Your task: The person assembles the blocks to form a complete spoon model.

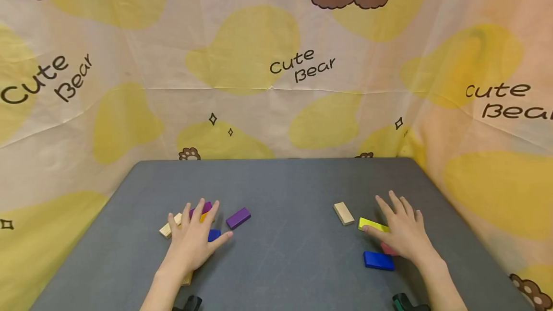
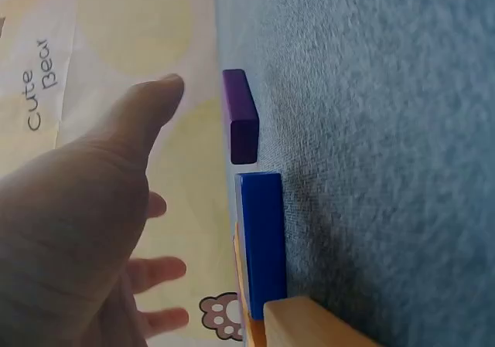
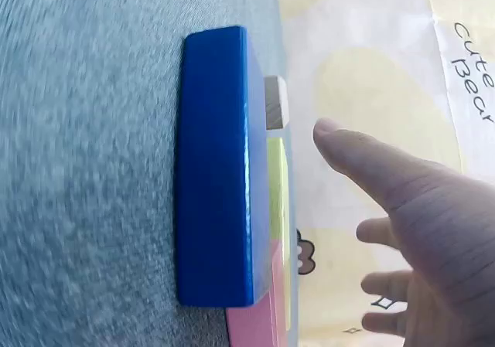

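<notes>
My left hand (image 1: 192, 241), fingers spread, hovers over a loose group of wooden blocks and holds nothing. Around it lie a plain wood block (image 1: 170, 227), a blue block (image 1: 214, 235), an orange block (image 1: 204, 217) and a purple block (image 1: 207, 207), partly hidden by the fingers. Another purple block (image 1: 238, 218) lies to the right of these. My right hand (image 1: 408, 236), also spread and holding nothing, is above a yellow block (image 1: 371, 225) and a pink block (image 1: 388, 249) half covered by the hand. A blue block (image 3: 216, 169) lies nearer me.
One plain block (image 1: 343, 213) lies behind the yellow one; another (image 1: 187, 279) pokes out under my left wrist. The grey table (image 1: 294, 263) separates the two groups. A printed cloth (image 1: 259, 124) hangs beyond its far edge. Black objects (image 1: 408, 303) show at the bottom.
</notes>
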